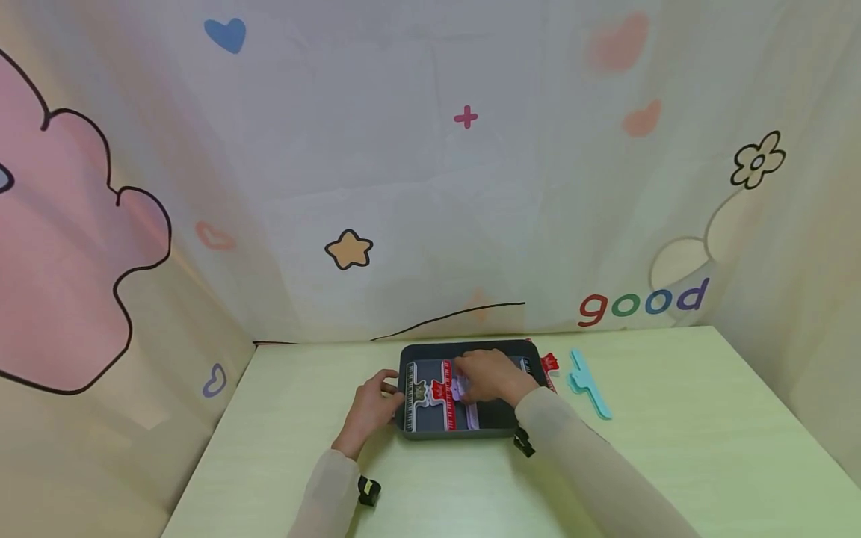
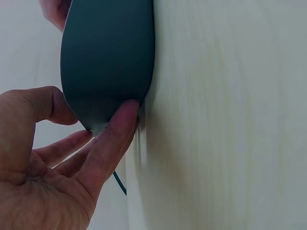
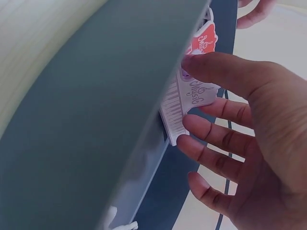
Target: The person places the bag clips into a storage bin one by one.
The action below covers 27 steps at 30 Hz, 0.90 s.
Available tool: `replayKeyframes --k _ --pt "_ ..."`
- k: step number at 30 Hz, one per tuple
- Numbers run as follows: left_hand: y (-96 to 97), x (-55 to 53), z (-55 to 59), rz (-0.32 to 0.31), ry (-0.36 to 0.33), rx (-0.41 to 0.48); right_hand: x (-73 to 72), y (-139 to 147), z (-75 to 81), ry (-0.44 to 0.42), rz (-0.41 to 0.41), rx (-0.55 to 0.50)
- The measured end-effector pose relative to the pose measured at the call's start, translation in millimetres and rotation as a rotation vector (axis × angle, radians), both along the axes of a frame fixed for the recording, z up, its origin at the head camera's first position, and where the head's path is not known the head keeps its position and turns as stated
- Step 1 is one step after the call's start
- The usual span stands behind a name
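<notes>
A dark grey tray (image 1: 464, 434) lies on the table. Along its left wall, my left hand (image 1: 368, 407) holds it, with thumb and fingers against the tray's corner in the left wrist view. Over the tray's middle, my right hand (image 1: 496, 376) pinches a pale purple piano-key clip (image 3: 199, 91) with "Music" lettering, thumb on its handle and fingertips at its far side. To its left, a red clip (image 1: 450, 418) and a black-and-white clip (image 1: 411, 418) lie side by side, handles facing. Part of another black-and-white clip (image 1: 527, 365) shows in the tray's right side, behind my hand.
Right of the tray lies a light blue clip (image 1: 592, 388) on the table (image 1: 699, 448). Another red clip (image 1: 549, 363) peeks out beside the tray's right wall, partly hidden by it. A printed curtain (image 1: 403, 187) hangs behind the table's back edge.
</notes>
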State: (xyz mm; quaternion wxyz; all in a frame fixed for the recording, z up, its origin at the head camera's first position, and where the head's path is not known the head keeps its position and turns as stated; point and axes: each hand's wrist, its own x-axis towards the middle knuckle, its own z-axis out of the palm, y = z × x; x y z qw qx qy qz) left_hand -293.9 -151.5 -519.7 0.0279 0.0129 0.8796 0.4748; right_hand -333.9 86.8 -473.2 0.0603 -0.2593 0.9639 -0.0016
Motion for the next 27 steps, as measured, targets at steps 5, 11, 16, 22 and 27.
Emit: replayKeyframes --k 5,11,16,22,27 --pt "0.9 -0.1 -0.7 -0.011 -0.008 0.018 2.7 -3 4.1 -0.027 -0.010 -0.005" --pt "0.3 0.7 0.8 -0.002 -0.006 0.006 4.3 2 9.2 -0.004 0.001 -0.016" --pt "-1.8 0.0 2.8 0.013 0.001 -0.006 4.2 10 17.3 0.015 -0.007 -0.056" --pt "-1.7 1.1 4.1 0.005 -0.003 0.001 6.5 24 29.5 0.039 -0.001 -0.130" --pt "-0.6 1.2 2.6 -0.002 -0.004 0.008 11.3 42 40.7 0.088 0.031 -0.185"
